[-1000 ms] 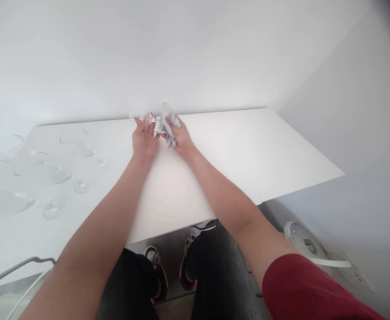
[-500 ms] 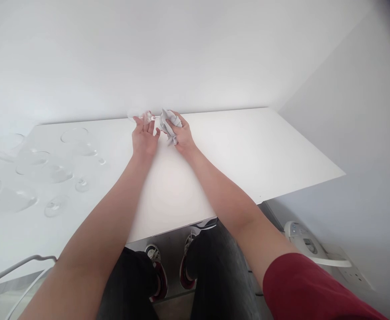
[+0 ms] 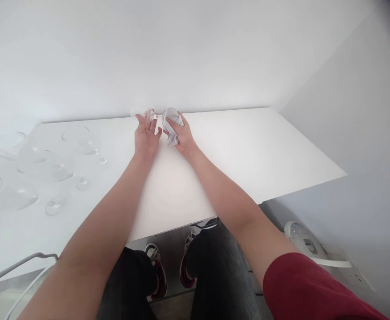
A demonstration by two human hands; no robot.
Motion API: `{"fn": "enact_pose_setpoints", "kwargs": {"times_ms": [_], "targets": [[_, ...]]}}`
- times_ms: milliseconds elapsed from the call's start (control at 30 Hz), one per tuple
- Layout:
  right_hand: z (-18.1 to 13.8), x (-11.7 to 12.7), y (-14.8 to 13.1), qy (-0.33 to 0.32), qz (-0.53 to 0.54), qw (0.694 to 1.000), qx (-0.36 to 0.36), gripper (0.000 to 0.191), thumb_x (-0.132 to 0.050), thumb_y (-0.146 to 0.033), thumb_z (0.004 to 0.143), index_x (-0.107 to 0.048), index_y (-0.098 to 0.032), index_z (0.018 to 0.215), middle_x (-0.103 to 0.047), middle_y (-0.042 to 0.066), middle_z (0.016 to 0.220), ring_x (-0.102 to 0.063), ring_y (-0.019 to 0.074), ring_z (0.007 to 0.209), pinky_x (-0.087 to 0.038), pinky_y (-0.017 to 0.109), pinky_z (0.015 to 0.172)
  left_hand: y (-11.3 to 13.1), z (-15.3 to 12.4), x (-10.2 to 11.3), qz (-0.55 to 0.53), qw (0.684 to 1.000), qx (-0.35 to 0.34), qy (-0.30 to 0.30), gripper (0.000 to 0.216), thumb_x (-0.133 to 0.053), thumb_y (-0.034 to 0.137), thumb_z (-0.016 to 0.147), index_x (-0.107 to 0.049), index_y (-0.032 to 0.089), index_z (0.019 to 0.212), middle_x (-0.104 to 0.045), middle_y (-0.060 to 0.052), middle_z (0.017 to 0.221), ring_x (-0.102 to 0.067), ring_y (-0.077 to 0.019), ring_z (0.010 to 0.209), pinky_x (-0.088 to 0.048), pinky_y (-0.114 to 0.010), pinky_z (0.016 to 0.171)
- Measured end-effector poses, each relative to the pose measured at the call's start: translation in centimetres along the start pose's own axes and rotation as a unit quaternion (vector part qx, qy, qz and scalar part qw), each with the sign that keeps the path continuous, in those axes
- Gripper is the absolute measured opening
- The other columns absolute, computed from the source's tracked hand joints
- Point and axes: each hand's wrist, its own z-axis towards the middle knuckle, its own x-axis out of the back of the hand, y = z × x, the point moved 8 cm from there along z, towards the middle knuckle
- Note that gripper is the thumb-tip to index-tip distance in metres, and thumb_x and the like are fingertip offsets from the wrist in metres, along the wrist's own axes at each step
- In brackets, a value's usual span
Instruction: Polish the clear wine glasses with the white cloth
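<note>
My left hand (image 3: 147, 138) is palm up near the back of the white table (image 3: 248, 151), its fingers supporting the bowl of a clear wine glass (image 3: 152, 115). The glass lies sideways, with its stem pointing right toward my other hand. My right hand (image 3: 185, 134) grips a light grey cloth (image 3: 171, 116) bunched around the foot end of the glass. The thumb presses on the cloth, which covers the foot. Against the pale wall, the outline of the bowl is faint.
Several clear wine glasses (image 3: 59, 171) lie on their sides on the left part of the table. A grey bent handle or tube (image 3: 21, 264) is at lower left. A white appliance with a handle (image 3: 301, 238) stands below the table's right edge. White walls border the back and right.
The cloth has turned and folded differently around the glass foot, its pointed corner now flattened over. Both hands appear shifted very slightly right, still holding glass and cloth.
</note>
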Motion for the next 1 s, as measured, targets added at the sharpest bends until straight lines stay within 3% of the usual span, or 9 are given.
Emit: {"fn": "enact_pose_setpoints", "kwargs": {"times_ms": [133, 333, 500, 667, 867, 1000], "targets": [[0.2, 0.9, 0.3, 0.041, 0.013, 0.999, -0.006, 0.035, -0.079, -0.051, 0.083, -0.061, -0.027, 0.100, -0.069, 0.000, 0.101, -0.070, 0.0189, 0.101, -0.066, 0.034, 0.081, 0.0, -0.1, -0.1, 0.015, 1.000, -0.003, -0.002, 0.029, -0.061, 0.055, 0.102, -0.074, 0.030, 0.108, -0.057, -0.001, 0.159, -0.048, -0.0212, 0.151, -0.051, -0.033, 0.112], [0.5, 0.7, 0.4, 0.011, 0.004, 1.000, 0.006, 0.048, -0.087, -0.047, 0.073, -0.064, -0.030, 0.111, -0.069, -0.001, 0.102, -0.071, 0.0189, 0.098, -0.064, 0.031, 0.079, 0.1, 0.1, 0.5, 0.011, 1.000, -0.005, 0.024, 0.030, -0.056, 0.052, 0.106, -0.074, 0.028, 0.107, -0.053, -0.001, 0.163, -0.046, -0.0197, 0.153, -0.050, -0.034, 0.114], [0.8, 1.7, 1.1, 0.059, 0.016, 0.998, -0.016, 0.038, -0.078, -0.054, 0.082, -0.063, -0.029, 0.107, -0.070, 0.001, 0.107, -0.069, 0.0184, 0.100, -0.063, 0.031, 0.078, 0.0, 0.1, 0.2, 0.029, 0.999, -0.015, -0.001, 0.032, -0.061, 0.054, 0.103, -0.072, 0.031, 0.122, -0.053, -0.001, 0.163, -0.049, -0.0205, 0.151, -0.049, -0.035, 0.115], [0.9, 1.3, 1.0, 0.037, 0.027, 0.999, -0.003, 0.034, -0.081, -0.040, 0.078, -0.065, -0.030, 0.107, -0.065, -0.004, 0.091, -0.066, 0.0140, 0.083, -0.059, 0.024, 0.068, 0.1, 0.2, 0.5, 0.027, 0.999, -0.015, 0.025, 0.029, -0.055, 0.053, 0.106, -0.072, 0.032, 0.116, -0.052, 0.001, 0.164, -0.048, -0.0178, 0.151, -0.048, -0.033, 0.116], [0.7, 1.7, 0.8, 0.072, 0.010, 0.997, -0.010, 0.033, -0.076, -0.050, 0.083, -0.063, -0.029, 0.104, -0.067, -0.001, 0.099, -0.067, 0.0150, 0.090, -0.058, 0.024, 0.069, 0.1, 0.1, 0.2, 0.041, 0.999, -0.016, 0.011, 0.030, -0.060, 0.055, 0.103, -0.072, 0.032, 0.119, -0.051, 0.000, 0.165, -0.049, -0.0203, 0.151, -0.048, -0.034, 0.114], [0.7, 1.5, 0.6, 0.057, -0.011, 0.998, -0.003, 0.035, -0.078, -0.046, 0.079, -0.064, -0.030, 0.107, -0.066, -0.003, 0.093, -0.065, 0.0148, 0.085, -0.056, 0.023, 0.065, 0.2, 0.1, 0.4, 0.046, 0.998, -0.024, 0.019, 0.031, -0.054, 0.055, 0.106, -0.072, 0.033, 0.120, -0.050, 0.002, 0.166, -0.049, -0.0185, 0.151, -0.048, -0.031, 0.113]]}}
